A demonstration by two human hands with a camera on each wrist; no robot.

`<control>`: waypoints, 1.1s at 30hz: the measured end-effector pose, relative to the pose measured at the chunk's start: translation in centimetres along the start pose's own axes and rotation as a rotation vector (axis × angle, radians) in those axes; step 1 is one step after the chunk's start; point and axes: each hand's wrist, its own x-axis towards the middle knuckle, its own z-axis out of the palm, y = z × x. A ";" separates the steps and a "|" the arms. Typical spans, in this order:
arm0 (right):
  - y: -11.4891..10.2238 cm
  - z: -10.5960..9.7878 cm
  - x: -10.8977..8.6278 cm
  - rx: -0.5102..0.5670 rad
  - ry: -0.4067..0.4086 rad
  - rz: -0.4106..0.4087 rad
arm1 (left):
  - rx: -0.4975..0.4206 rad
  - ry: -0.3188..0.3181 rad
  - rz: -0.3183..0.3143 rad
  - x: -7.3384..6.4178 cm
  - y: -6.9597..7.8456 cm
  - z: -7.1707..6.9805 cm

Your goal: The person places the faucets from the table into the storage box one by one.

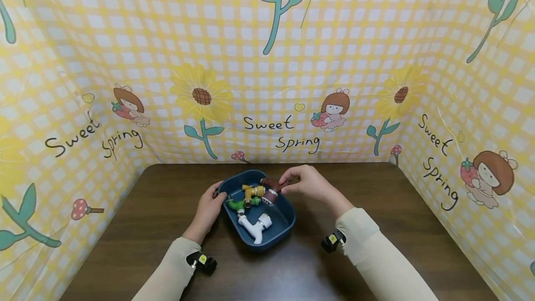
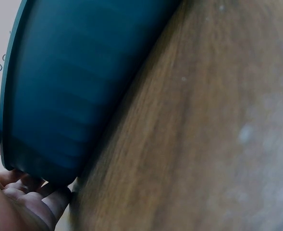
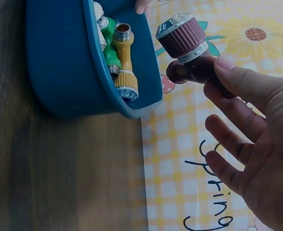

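A dark brown plastic tap [image 3: 189, 53] with a ribbed knob is pinched between the thumb and forefinger of my right hand [image 1: 308, 181]. In the head view it hangs above the right part of a blue basin [image 1: 288, 221]. My left hand [image 1: 209, 206] grips the basin's left rim, thumb over the edge, with fingers against its outside in the left wrist view. Inside the basin lie a yellow tap [image 1: 251, 192], a green tap [image 1: 235, 204] and a white tap [image 1: 256, 229]. The green and yellow ones lie close together.
The basin stands on a dark wooden table [image 1: 167, 208]. A yellow checked cloth [image 1: 267, 82] with flowers and lettering hangs behind and on both sides. A small black camera [image 1: 331, 242] is strapped to the right wrist, another [image 1: 206, 265] to the left.
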 end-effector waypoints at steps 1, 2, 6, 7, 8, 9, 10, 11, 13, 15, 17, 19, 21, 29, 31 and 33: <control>0.0 0.1 0.1 -0.002 -0.003 0.004 | 0.003 -0.001 0.000 0.0 0.0 0.0; -0.1 0.2 0.2 -0.005 -0.008 0.007 | 0.006 0.000 -0.001 0.0 0.0 0.0; -0.3 0.7 0.6 -0.008 -0.028 0.021 | 0.011 -0.003 0.001 -0.2 0.1 0.0; -0.4 0.8 0.8 -0.011 -0.032 0.020 | 0.011 -0.004 0.000 -0.2 0.1 0.0; -0.5 0.9 0.9 -0.012 -0.036 0.022 | 0.011 -0.006 0.000 -0.2 0.1 0.0; -0.6 1.0 1.0 -0.012 -0.038 0.020 | 0.009 -0.007 -0.001 -0.3 0.2 0.0; -0.6 1.2 1.1 -0.011 -0.040 0.021 | 0.010 -0.010 0.001 -0.3 0.2 0.0; -0.7 1.3 1.2 -0.008 -0.041 0.023 | 0.010 -0.010 0.000 -0.3 0.2 -0.1; -0.8 1.5 1.4 -0.004 -0.042 0.022 | 0.008 -0.009 -0.004 -0.3 0.3 -0.1; -0.9 1.7 1.6 0.002 -0.044 0.031 | 0.012 -0.011 -0.002 -0.4 0.3 -0.1; -1.1 1.9 1.7 0.005 -0.048 0.042 | 0.009 -0.012 -0.003 -0.4 0.3 -0.1; -1.2 2.0 1.8 0.003 -0.056 0.051 | 0.007 -0.015 -0.001 -0.5 0.3 -0.1; -1.3 2.2 1.9 -0.003 -0.057 0.063 | 0.004 -0.014 0.000 -0.5 0.3 -0.1; -1.4 2.7 2.6 -0.037 -0.055 0.091 | -0.001 -0.010 -0.001 -0.2 0.2 -0.1; -1.4 2.9 2.6 -0.044 -0.060 0.101 | 0.003 -0.012 -0.004 -0.2 0.2 -0.1; -1.3 3.1 2.7 -0.049 -0.067 0.111 | 0.001 -0.011 -0.008 -0.2 0.2 -0.1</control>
